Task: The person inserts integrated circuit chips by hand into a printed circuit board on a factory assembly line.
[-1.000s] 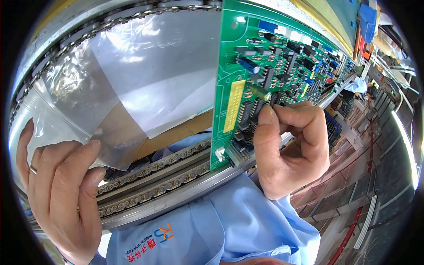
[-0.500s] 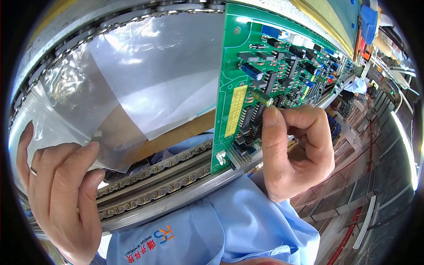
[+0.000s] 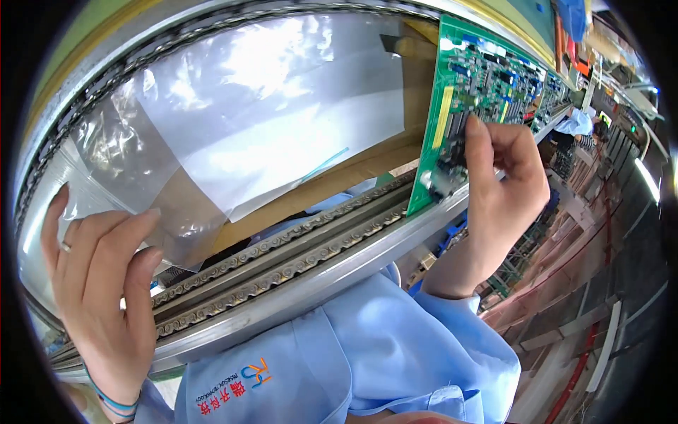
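A green circuit board [image 3: 429,159] crowded with small parts stands at the right of the chain rails. My right hand [image 3: 508,166] is at its near face, thumb and forefinger closed together against the parts. What they pinch, if anything, is hidden; a long yellow connector strip [image 3: 443,116] lies just left of the fingertips. On the far left, my left hand [image 3: 106,275] holds nothing, its fingers bent and spread apart. Its fingertips hover over or rest on a clear plastic bag [image 3: 116,134]; contact cannot be made out.
Two chain rails, a near chain [image 3: 282,272] and a far chain [image 3: 176,39], run across. Between them lie a white sheet [image 3: 282,120] under plastic and brown cardboard [image 3: 282,205]. A metal rail [image 3: 318,283] borders my side. More boards [image 3: 554,95] line up beyond; another person [image 3: 575,127] is farther right.
The circuit board has moved right along the rails, and my right hand has moved with it. More of the white sheet and cardboard shows. My left hand has barely moved.
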`<act>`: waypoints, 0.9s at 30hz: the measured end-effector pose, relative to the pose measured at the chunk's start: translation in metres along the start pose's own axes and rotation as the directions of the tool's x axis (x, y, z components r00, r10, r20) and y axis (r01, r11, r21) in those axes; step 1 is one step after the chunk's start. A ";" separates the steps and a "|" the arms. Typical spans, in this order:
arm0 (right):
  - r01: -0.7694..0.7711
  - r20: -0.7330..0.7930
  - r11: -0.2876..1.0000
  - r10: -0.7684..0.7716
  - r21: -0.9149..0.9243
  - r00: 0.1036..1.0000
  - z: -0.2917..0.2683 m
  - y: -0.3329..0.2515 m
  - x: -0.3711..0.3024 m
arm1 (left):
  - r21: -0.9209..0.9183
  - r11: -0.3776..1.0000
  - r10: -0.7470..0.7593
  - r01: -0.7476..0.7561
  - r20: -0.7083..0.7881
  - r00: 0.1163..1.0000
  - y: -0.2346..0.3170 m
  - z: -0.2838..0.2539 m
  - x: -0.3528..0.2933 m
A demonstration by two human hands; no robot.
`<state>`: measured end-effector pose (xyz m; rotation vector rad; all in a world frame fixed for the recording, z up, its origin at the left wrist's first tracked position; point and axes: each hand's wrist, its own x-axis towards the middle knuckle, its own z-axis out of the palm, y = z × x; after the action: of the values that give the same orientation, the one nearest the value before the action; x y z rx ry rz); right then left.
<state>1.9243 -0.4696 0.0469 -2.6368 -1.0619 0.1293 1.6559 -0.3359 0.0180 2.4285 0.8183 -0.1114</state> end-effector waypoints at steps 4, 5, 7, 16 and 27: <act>0.037 -0.041 0.999 -0.038 -0.032 0.998 -0.009 0.018 0.010 | -0.252 0.963 0.121 -0.098 0.075 0.990 0.017 0.004 0.005; 0.038 -0.022 0.999 -0.038 0.004 0.999 -0.007 0.024 0.015 | -0.376 0.916 0.194 -0.136 0.119 0.974 0.024 0.004 0.013; 0.042 -0.013 0.998 -0.041 0.053 0.999 -0.007 0.035 0.019 | -0.407 0.898 0.247 -0.165 0.158 0.956 0.040 0.009 0.034; 0.000 -0.031 0.999 0.002 0.039 1.000 -0.018 0.048 0.024 | -0.648 0.705 0.426 -0.288 0.063 0.902 0.121 0.073 0.143; -0.046 -0.041 0.999 0.046 0.010 0.998 -0.016 0.045 0.024 | -0.859 0.506 0.419 0.078 0.324 0.849 0.130 0.081 0.147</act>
<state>1.9748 -0.4872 0.0496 -2.6455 -0.9855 0.0892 1.8580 -0.3870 -0.0225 1.3828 0.2354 -0.1924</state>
